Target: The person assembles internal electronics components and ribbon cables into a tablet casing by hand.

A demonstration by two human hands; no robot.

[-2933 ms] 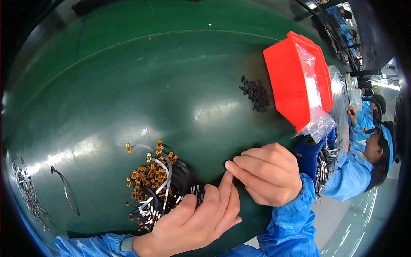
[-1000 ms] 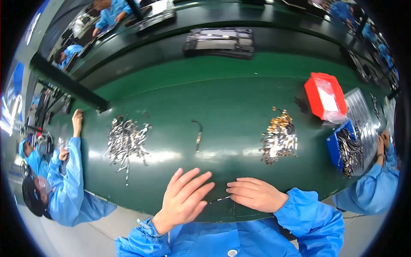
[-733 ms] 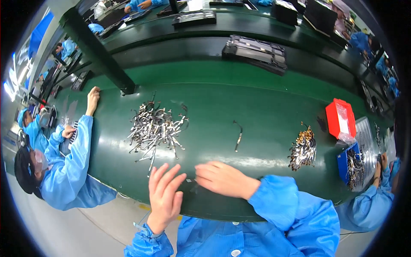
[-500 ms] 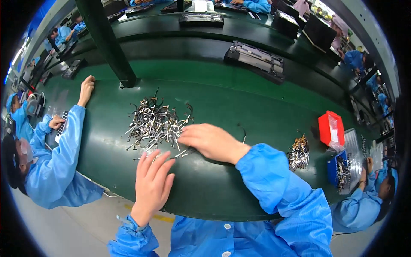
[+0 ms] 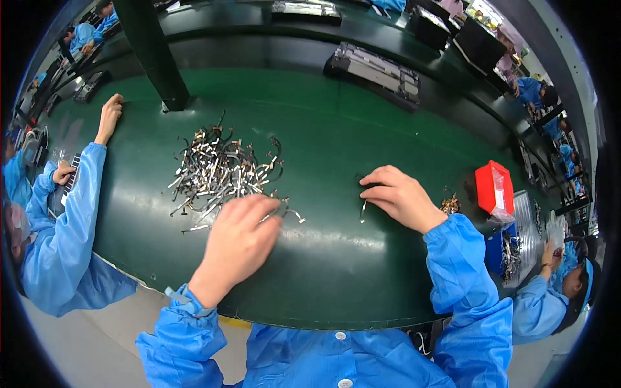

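1. A worker's right hand arches over a lone flex cable lying on the green tabletop, right of the large cable pile. The fingers bend across the strip's upper part; whether they pinch it cannot be told.

2. The left hand curls, knuckles up, over the pile's near edge, beside a stray curved cable. Its fingertips are hidden, so its grip, if any, cannot be told.

3. Thin and narrow, each cable looks feather-light and flexible, likely springy along its curve and a little slick on the smooth surface. The small end connectors appear the most fragile points; sharp creasing could do harm.

4. The plain middle of the strip seems the safest hold, pinched lightly between thumb and forefinger. In the tangled pile, crossed strands may snag.

5. Farther right sit a smaller amber-tipped heap and a red plastic bin.
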